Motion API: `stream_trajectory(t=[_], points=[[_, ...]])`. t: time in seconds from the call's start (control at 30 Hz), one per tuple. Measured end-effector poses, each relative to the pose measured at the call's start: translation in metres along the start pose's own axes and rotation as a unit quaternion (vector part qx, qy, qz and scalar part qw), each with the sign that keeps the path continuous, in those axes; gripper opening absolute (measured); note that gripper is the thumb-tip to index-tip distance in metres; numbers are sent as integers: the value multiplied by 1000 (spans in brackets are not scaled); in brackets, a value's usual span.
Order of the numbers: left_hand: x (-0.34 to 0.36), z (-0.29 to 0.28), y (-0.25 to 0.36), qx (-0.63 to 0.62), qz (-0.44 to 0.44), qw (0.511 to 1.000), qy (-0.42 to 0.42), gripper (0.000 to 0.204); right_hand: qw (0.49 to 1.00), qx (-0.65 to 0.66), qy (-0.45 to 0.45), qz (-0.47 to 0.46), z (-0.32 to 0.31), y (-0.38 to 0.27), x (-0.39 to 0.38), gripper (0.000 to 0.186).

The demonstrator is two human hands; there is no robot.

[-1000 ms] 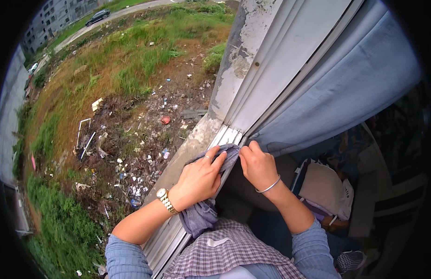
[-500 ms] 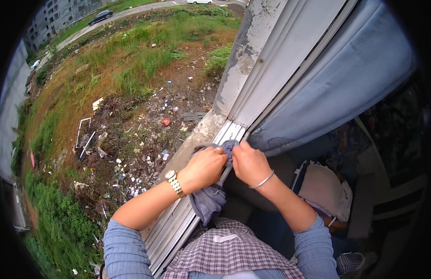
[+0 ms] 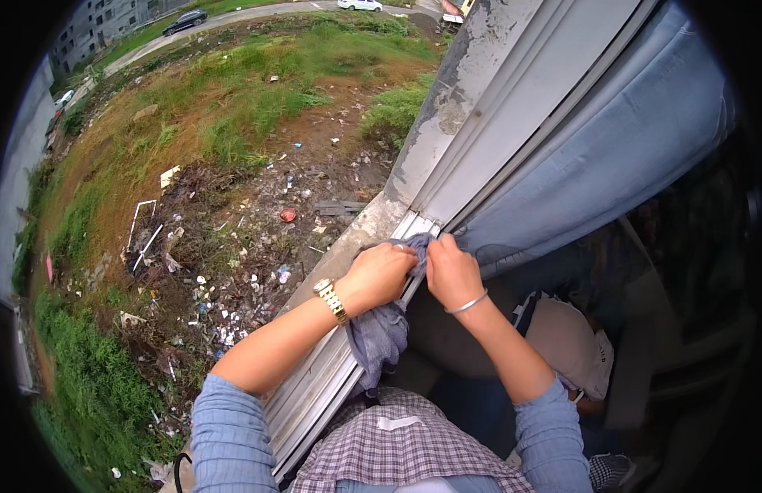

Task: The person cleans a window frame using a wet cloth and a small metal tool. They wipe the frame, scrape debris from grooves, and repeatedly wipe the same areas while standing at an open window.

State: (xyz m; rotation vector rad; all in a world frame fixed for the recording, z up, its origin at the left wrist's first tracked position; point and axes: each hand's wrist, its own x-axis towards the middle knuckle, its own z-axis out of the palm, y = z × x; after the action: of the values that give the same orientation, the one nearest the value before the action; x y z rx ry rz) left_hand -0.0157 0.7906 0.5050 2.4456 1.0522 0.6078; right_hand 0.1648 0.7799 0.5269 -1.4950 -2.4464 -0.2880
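Observation:
A bunched grey cloth (image 3: 379, 337) lies over the window track (image 3: 311, 390), part of it hanging down toward my checked apron. My left hand (image 3: 382, 275), with a gold watch at the wrist, is closed on the cloth and pressed to the track. Close beside it, my right hand (image 3: 452, 271), wearing a silver bangle, grips the cloth's upper end. Both hands are near the corner where the sill track meets the upright white window frame (image 3: 512, 99). The fingertips are partly hidden in the folds.
A blue curtain (image 3: 594, 140) hangs to the right of the frame. Inside, below it, sits a pale bag-like bundle (image 3: 566, 341) in shadow. Outside, beyond the concrete ledge (image 3: 348, 246), the ground drops to grass and scattered litter (image 3: 233, 304). Farther off are a road and parked cars.
Both hands and the cloth have shifted slightly up and right in view, as has the window frame. The grip on the cloth looks the same.

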Motion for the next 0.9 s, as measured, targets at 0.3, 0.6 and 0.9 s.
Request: stream_trajectory(t=[0.3,0.6,0.9], points=[[2,14,4,12,-27,999,37,41,997,4,79,4,10,7,-3,9],[-5,2,5,15,-86,996,24,44,998,52,2,29,-9,21,25,9],[-56,-22,22,53,-54,996,-40,36,965,249,-80,-20,-34,-9,-9,5]])
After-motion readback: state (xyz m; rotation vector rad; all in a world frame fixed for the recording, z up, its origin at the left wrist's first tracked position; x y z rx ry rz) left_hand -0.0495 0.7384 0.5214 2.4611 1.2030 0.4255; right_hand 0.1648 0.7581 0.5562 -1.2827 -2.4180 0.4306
